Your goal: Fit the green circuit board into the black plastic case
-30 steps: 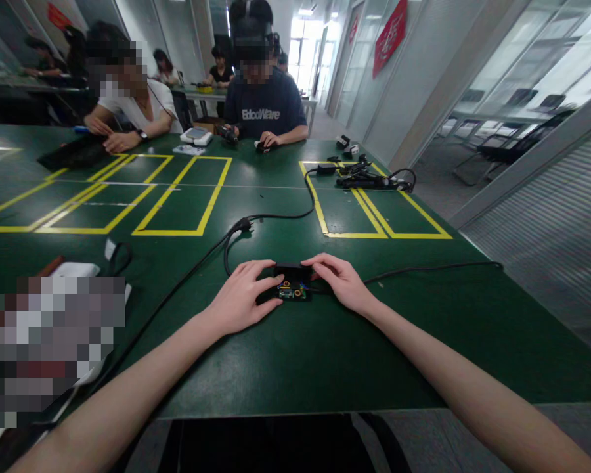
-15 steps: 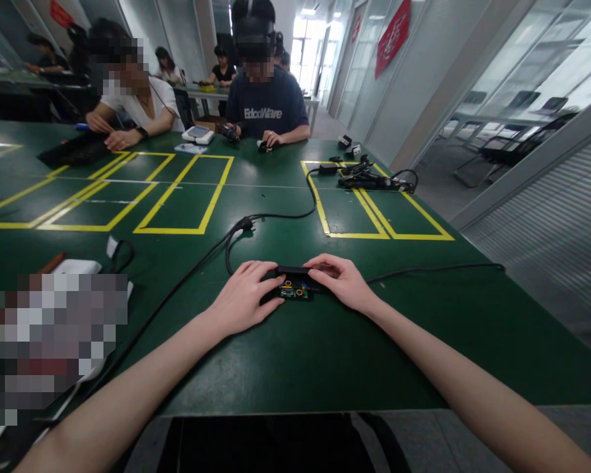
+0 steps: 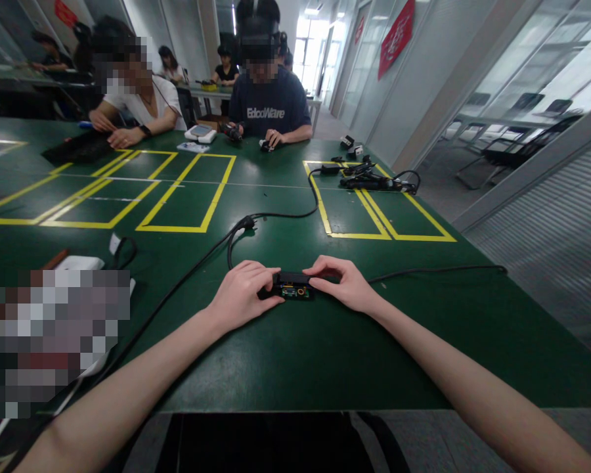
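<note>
Close in front of me on the table lies an open black plastic case holding a green circuit board (image 3: 291, 292) with a copper-coloured ring on it. A long black cover (image 3: 295, 278) lies along its far side, partly over the board. My left hand (image 3: 240, 292) is closed around the left end of the case, its thumb at the near edge. The cover's right end is pinched between thumb and forefinger of my right hand (image 3: 343, 282). My fingers hide both ends of the case, and I cannot tell whether the cover is seated.
A black cable with a plug (image 3: 247, 223) curves across the green table (image 3: 285, 361). Another cable (image 3: 433, 270) runs right from behind my right hand. Bundled black cables (image 3: 374, 180) lie at the far right. A blurred-out pile (image 3: 62, 335) sits left. Two people work opposite.
The cover has come down and nearer over the board, hiding more of its left part. My left fingers have curled slightly, and the view has shifted a little.
</note>
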A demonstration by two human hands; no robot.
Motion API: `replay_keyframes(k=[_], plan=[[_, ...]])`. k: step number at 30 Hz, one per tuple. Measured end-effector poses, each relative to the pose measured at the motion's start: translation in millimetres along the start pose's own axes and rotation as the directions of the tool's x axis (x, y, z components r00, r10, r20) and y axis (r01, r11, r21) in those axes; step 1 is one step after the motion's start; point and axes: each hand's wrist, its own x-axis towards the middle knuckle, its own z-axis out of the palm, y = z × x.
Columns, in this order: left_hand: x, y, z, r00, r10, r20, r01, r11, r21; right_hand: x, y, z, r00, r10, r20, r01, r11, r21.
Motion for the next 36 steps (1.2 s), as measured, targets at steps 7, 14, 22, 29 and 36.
replay_keyframes(k=[7, 14, 22, 29, 36], plan=[[2.5, 6.7, -3.9, 0.994, -0.107, -0.008, 0.107, 0.994, -0.01, -1.4, -0.1, -0.3, 0.988, -0.156, 0.026, 0.157, 0.985, -0.065], [3.2, 7.6, -3.5, 0.996, -0.089, 0.025, 0.088, 0.996, 0.025, -3.3, 1.3, 2.1, 0.959, -0.275, 0.069, 0.282, 0.948, -0.147], [2.0, 10.5, -1.7, 0.998, -0.01, 0.065, 0.005, 0.997, 0.079, -3.2, 2.7, 4.3, 0.942, -0.317, 0.112, 0.336, 0.905, -0.262], [7.6, 16.3, -3.3, 0.988, -0.016, 0.151, -0.002, 0.993, 0.115, -4.3, 7.5, 8.7, 0.908, -0.395, 0.14, 0.417, 0.817, -0.399], [17.1, 17.1, -8.7, 0.972, -0.034, 0.232, 0.001, 0.99, 0.14, -3.6, 11.2, 13.6, 0.91, -0.399, 0.111, 0.396, 0.759, -0.516]])
